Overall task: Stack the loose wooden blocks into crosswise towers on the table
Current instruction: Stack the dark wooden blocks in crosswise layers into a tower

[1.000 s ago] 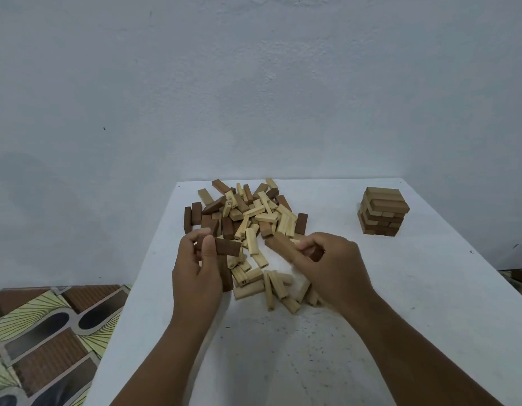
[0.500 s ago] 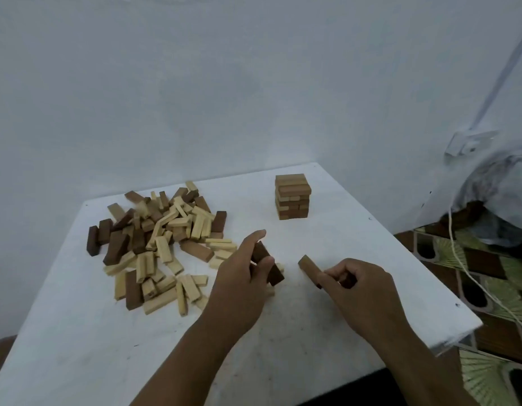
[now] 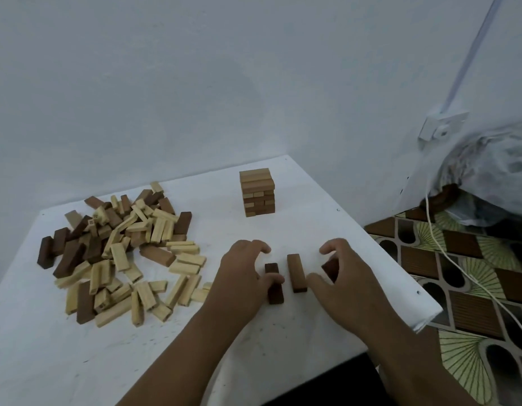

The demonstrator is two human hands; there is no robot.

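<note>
one tower [image 3: 257, 192] done nr counter's far edge; left hand [image 3: 242, 276] pinches dark block [image 3: 274, 284], right hand [image 3: 342, 276] curls on another; big pile [image 3: 122, 250] left.

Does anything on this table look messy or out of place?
Only the heap of loose light and dark wooden blocks on the white table: they lie jumbled at all angles. That suits a stacking job. The small finished block tower stands straight, and three brown blocks lie side by side between the left hand and right hand.
</note>
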